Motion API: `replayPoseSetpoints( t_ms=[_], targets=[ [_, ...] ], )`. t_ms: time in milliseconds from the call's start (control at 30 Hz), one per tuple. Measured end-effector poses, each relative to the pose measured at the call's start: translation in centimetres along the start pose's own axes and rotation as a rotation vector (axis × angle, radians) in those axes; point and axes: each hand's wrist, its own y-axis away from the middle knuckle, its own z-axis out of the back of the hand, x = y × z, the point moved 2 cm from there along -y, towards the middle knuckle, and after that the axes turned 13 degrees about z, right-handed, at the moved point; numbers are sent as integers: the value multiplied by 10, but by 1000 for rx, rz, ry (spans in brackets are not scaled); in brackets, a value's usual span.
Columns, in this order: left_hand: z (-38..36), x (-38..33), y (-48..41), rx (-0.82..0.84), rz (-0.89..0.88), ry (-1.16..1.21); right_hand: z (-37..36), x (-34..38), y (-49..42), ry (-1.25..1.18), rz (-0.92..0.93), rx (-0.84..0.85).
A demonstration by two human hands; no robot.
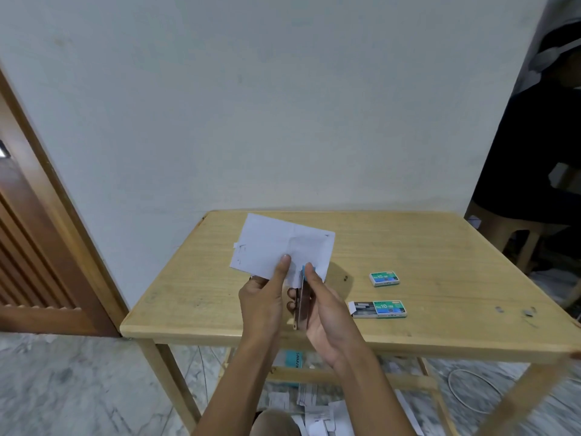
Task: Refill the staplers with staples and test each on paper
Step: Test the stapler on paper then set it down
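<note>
Loose papers (pixel 317 415) litter the marble floor (pixel 78 388) under the worktop (pixel 440 253). Over its near edge the left grip (pixel 264 297) pinches a creased white paper (pixel 283 243), thumb on top. The right grip (pixel 328 313) curls round a stapler (pixel 302 300), whose blue tip meets the paper's near edge. To the right lie two green staple boxes. The near box (pixel 388 309) has its tray slid out leftward, showing grey staple strips. The far box (pixel 384 278) is closed. Behind stands a pale wall (pixel 283 105), with a wooden door (pixel 37 247) at left and a dark-clothed person (pixel 534 152) seated at right.
</note>
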Motion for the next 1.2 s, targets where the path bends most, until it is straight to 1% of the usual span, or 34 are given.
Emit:
replayPoseSetpoints(
  t_ms=[200,333,433,500,567,633,700,767,900,1000,1133,1200],
  targets=[
    [7,-3,-6,12,-72,-127,4,5,-1,53,42,32],
    [7,-5,-5,21,-93,-151,5,6,-2,75,45,67],
    [6,-5,-4,68,-109,-183,4,8,-1,93,54,52],
    [7,-6,-3,133,-149,-286,4,9,-1,103,56,19],
    [10,-5,-4,240,-188,-442,5,9,-3,100,65,-39],
    [15,2,-9,360,-153,-587,6,12,-5,105,74,-62],
    [17,9,-10,434,-109,-674,8,14,-6,99,78,-63],
    [14,12,-9,423,-142,-662,8,13,-6,85,79,-66],
    [10,8,-8,298,-218,-613,6,8,-6,126,83,-108],
    [9,7,-7,309,-228,-616,8,5,-8,165,83,-121],
    [8,13,-10,289,-242,-597,8,3,-9,133,98,-144],
    [9,14,-9,300,-233,-618,6,6,-6,154,102,-136]
  ],
)
